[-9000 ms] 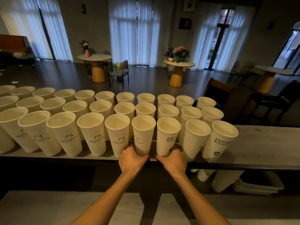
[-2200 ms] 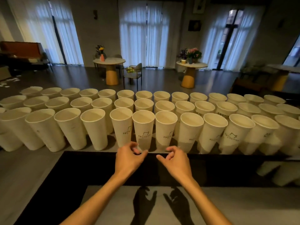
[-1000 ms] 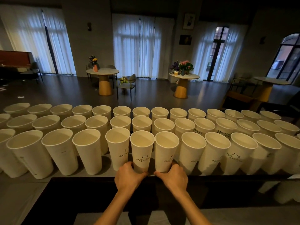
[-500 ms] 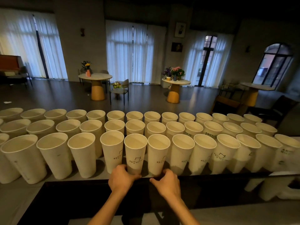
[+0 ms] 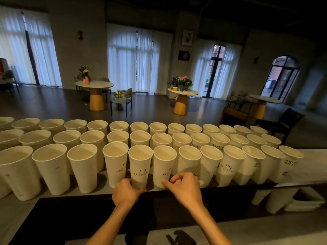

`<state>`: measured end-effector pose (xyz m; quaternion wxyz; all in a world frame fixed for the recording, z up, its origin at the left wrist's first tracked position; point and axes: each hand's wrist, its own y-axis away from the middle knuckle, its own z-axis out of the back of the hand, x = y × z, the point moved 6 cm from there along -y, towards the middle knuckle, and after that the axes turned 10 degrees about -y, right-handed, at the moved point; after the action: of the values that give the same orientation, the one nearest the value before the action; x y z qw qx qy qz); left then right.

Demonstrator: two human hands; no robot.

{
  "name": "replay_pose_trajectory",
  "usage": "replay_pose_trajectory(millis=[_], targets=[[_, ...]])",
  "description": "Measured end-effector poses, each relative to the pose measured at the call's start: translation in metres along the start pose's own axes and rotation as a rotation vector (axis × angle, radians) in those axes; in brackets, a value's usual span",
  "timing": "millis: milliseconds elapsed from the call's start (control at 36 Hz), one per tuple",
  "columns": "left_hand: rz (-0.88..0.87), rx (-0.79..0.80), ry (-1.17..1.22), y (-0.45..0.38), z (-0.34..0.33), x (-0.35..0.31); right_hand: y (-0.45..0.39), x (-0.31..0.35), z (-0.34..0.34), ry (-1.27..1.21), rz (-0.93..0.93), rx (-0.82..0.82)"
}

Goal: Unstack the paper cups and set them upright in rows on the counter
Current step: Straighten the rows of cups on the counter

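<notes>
White paper cups (image 5: 164, 133) stand upright in three rows along the grey counter (image 5: 315, 167). The left hand (image 5: 126, 192) curls around the base of a tall white printed paper cup (image 5: 140, 165) in the front row. The right hand (image 5: 184, 188) hovers beside the neighbouring cup (image 5: 163, 167), fingers loosely curled, holding nothing.

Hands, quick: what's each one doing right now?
Left hand: grips the base of a front-row cup.
Right hand: fingers loosely curled, holding nothing, just in front of the next cup.
</notes>
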<state>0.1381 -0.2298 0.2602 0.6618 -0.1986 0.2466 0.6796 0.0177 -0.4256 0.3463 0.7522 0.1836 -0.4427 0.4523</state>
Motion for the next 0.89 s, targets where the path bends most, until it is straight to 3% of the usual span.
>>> replay_pose_trajectory(millis=[222, 333, 556, 889], targets=[[-0.003, 0.003, 0.000, 0.004, 0.001, -0.001, -0.031, 0.085, 0.054, -0.085, 0.197, -0.077], [0.029, 0.018, -0.009, 0.002, 0.002, 0.000, -0.079, 0.117, 0.049, 0.063, 0.265, -0.056], [0.066, 0.023, -0.009, -0.006, -0.002, 0.001, -0.146, 0.116, -0.010, 0.527, 0.231, 0.165], [0.065, -0.029, -0.006, -0.003, 0.001, 0.002, -0.161, 0.109, -0.027, 0.524, 0.210, 0.181]])
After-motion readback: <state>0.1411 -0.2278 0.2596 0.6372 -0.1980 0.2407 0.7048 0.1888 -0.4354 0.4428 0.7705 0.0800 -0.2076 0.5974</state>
